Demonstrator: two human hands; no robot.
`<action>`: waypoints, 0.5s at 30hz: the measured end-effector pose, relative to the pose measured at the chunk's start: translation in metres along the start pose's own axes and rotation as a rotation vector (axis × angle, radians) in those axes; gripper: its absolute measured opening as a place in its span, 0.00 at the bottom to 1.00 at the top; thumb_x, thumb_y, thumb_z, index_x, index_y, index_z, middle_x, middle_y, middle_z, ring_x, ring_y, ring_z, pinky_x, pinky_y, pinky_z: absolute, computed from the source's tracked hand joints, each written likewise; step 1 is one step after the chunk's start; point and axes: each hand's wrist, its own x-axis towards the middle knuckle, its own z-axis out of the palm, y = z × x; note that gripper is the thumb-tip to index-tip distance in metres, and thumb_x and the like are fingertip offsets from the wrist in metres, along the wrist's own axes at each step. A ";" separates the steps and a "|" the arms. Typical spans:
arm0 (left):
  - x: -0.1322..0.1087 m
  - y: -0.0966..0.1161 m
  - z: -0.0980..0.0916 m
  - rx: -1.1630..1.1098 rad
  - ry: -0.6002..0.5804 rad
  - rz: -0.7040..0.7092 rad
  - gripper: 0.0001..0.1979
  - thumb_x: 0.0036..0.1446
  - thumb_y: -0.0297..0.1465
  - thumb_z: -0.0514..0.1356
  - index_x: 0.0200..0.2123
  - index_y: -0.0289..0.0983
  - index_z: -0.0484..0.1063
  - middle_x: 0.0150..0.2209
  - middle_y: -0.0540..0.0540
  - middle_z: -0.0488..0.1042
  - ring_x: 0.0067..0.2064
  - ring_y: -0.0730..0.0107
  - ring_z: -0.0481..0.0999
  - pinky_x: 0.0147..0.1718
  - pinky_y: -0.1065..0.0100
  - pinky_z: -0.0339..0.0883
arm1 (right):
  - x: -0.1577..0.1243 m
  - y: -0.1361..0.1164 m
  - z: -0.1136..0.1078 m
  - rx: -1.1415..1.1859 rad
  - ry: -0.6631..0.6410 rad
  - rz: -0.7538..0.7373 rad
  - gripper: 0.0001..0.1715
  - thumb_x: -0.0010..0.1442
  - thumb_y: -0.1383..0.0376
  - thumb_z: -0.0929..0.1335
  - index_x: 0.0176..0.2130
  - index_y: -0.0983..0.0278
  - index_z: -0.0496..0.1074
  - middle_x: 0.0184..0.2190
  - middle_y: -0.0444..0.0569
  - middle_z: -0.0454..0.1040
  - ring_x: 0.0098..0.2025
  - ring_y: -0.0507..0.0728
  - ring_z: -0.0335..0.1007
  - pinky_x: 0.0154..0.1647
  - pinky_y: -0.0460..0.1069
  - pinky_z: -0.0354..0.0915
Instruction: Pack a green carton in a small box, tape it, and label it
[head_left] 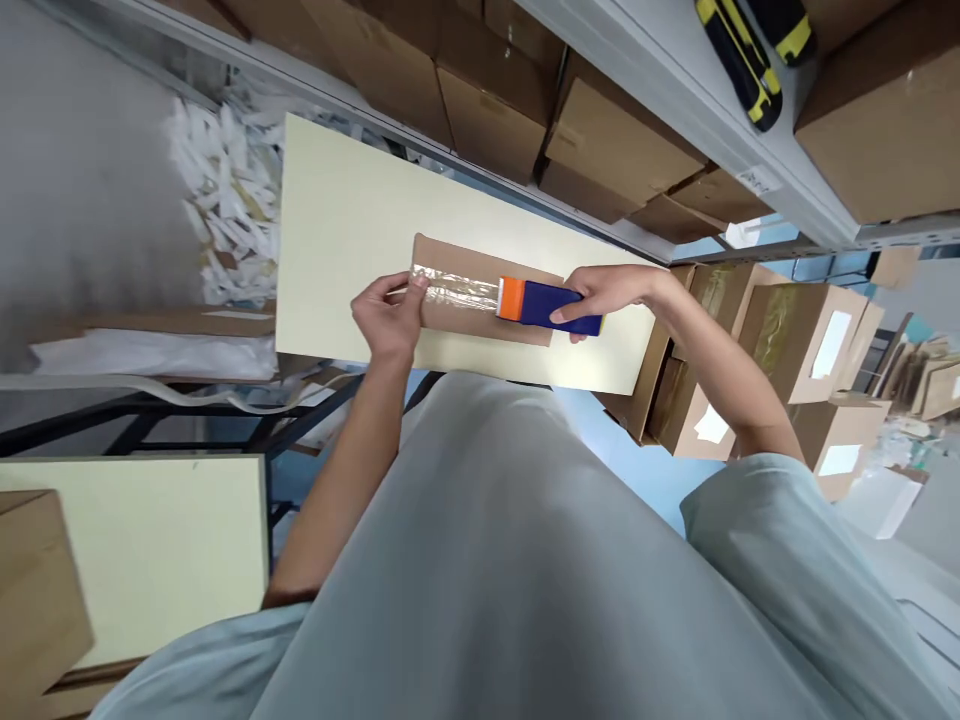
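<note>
A flat brown cardboard box (457, 256) lies on the cream table board (337, 220) in front of me. A shiny strip of clear tape (457, 288) runs lengthwise along the middle of its top. My left hand (392, 312) grips the box's left end, with the thumb on the tape and the fingers at the edge. In my right hand (600, 295) is a dark blue and orange tape dispenser (541, 303), held flat over the right part of the box. Its orange and white end meets the tape strip. The dispenser hides the tape underneath it.
Cardboard boxes (487, 110) fill a shelf behind the board. Yellow and black cutters (742, 65) lie on the upper shelf. More boxes (795, 330) are stacked at right. White scraps (232, 190) are heaped at left, and another cream board (172, 540) carries a box (37, 590).
</note>
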 end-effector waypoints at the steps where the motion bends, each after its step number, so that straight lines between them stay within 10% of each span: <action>1: 0.001 0.001 0.001 0.014 -0.001 -0.010 0.27 0.62 0.57 0.73 0.41 0.38 0.78 0.40 0.52 0.83 0.50 0.64 0.82 0.47 0.59 0.76 | -0.015 0.012 -0.006 -0.006 0.019 0.022 0.30 0.63 0.44 0.86 0.39 0.68 0.86 0.37 0.48 0.89 0.41 0.57 0.88 0.43 0.48 0.80; 7: 0.005 0.002 0.004 0.050 0.000 0.037 0.38 0.51 0.67 0.74 0.36 0.38 0.70 0.38 0.58 0.77 0.48 0.72 0.75 0.50 0.60 0.73 | -0.089 0.086 -0.028 -0.001 0.120 0.093 0.31 0.60 0.43 0.86 0.35 0.68 0.85 0.39 0.49 0.90 0.42 0.57 0.89 0.44 0.48 0.80; 15: 0.007 0.005 0.010 0.147 0.027 0.035 0.23 0.68 0.46 0.71 0.34 0.39 0.64 0.31 0.59 0.69 0.45 0.73 0.73 0.53 0.60 0.73 | -0.039 0.119 -0.021 -0.014 -0.016 0.236 0.36 0.54 0.40 0.88 0.34 0.70 0.86 0.29 0.49 0.87 0.33 0.59 0.87 0.41 0.52 0.81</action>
